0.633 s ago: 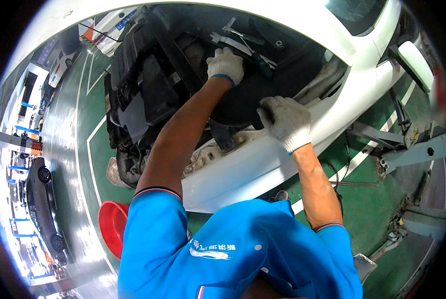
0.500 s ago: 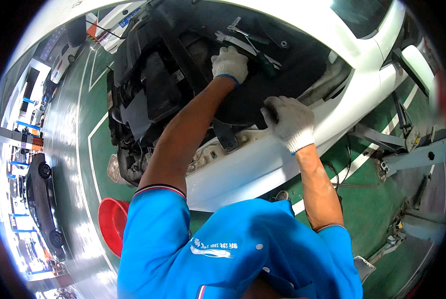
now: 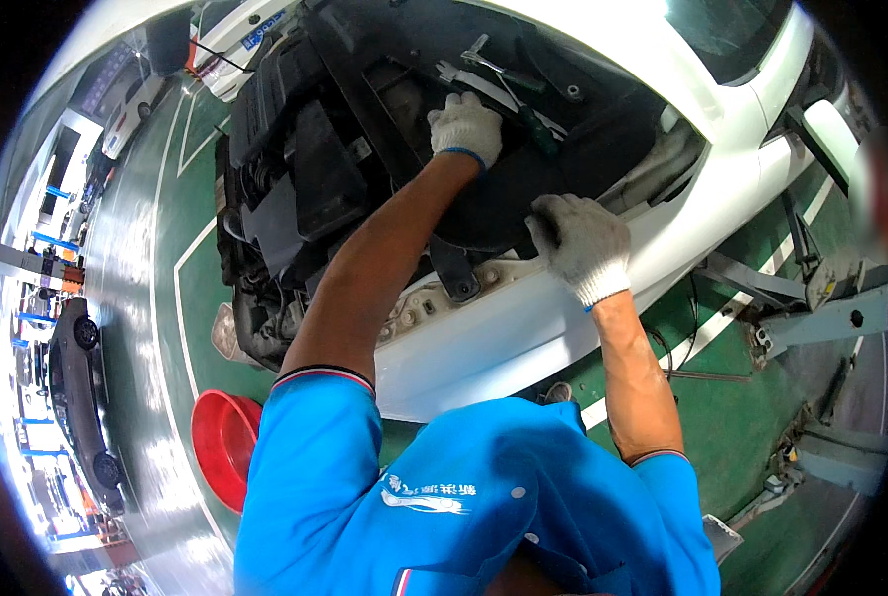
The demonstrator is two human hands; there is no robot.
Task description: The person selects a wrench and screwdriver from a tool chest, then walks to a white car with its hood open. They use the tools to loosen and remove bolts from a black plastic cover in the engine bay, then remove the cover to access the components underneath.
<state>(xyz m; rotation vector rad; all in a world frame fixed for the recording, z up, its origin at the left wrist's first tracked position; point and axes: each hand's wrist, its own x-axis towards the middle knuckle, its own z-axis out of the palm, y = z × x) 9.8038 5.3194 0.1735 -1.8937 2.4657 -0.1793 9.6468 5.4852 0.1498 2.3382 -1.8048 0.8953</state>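
Inside a big garage with a smooth, shiny green floor and white painted lines. On the far left, a long dark car parked by bright windows. On the right, flat grey metal lift arms lying low on the floor.

In the middle, a white car with a glossy, curved body and its front open. Inside the open front, lots of black parts: boxy plastic blocks, dull tubes and a wide round black cover.

Left hand in a white knitted glove with a thin blue cuff, stretched far into the open front. Fingers bent down onto the black parts. Hard to tell if closed on anything or only pressing. Just beside it on the far side, a thin silver wrench and a screwdriver with a dark green handle, both lying flat on the black plastic.

Right hand in the same kind of bumpy white glove, nearer and more to the right. Fingers curled tight over the near edge of the round black cover, right where black meets the white car body. Well apart from the left hand, with the cover between the two.

Near left, on the floor beside the car, a round red plastic bowl with smooth walls. At the near edge, a soft bright blue shirt with short sleeves and small white buttons.
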